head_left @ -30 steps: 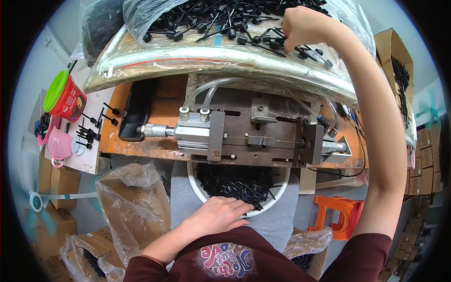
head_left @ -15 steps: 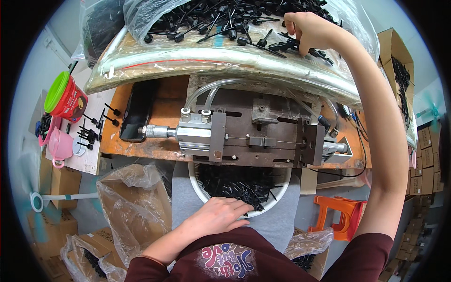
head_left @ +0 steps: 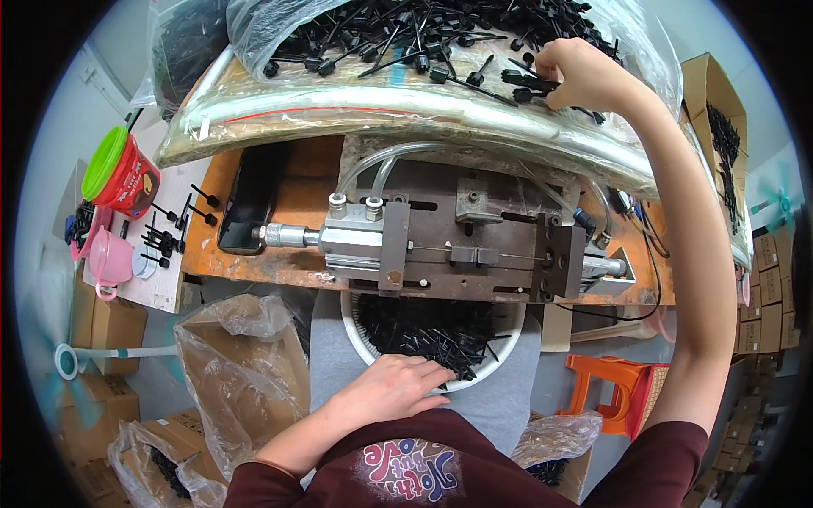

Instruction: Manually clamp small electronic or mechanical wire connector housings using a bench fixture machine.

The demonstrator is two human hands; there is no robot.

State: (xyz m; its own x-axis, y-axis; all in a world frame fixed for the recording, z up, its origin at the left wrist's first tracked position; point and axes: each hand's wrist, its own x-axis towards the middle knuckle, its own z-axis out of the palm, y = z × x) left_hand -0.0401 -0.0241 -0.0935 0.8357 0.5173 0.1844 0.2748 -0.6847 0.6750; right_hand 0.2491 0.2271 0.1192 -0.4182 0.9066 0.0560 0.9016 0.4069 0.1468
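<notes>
Up on the plastic-covered shelf, my right hand [head_left: 584, 78] is closed with thumb and fingers around a few black plastic parts [head_left: 529, 82]. A heap of similar black parts [head_left: 415, 38], with thin stems and thick heads, spreads to its left and behind it. On my lap stands a white basket [head_left: 349, 326] holding many thin black pieces [head_left: 423, 330]. My left hand [head_left: 396, 389] lies over the near rim of that basket, its fingers stretched out flat and gripping nothing. Between shelf and basket sits a metal fixture [head_left: 474, 254] with a silver cylinder [head_left: 351, 245] and clear hoses.
At the left are a red bucket with a green rim [head_left: 127, 173], a pink cup [head_left: 110, 258] and loose black parts. A plastic-lined carton [head_left: 246, 364] stands below. An orange stool [head_left: 605, 389] is at the right, and a carton of black pieces [head_left: 716, 118] beside the shelf.
My right hand has come slightly nearer and to the right, and its fingers are now around a few of the black plastic parts. The left hand stays at the basket rim.
</notes>
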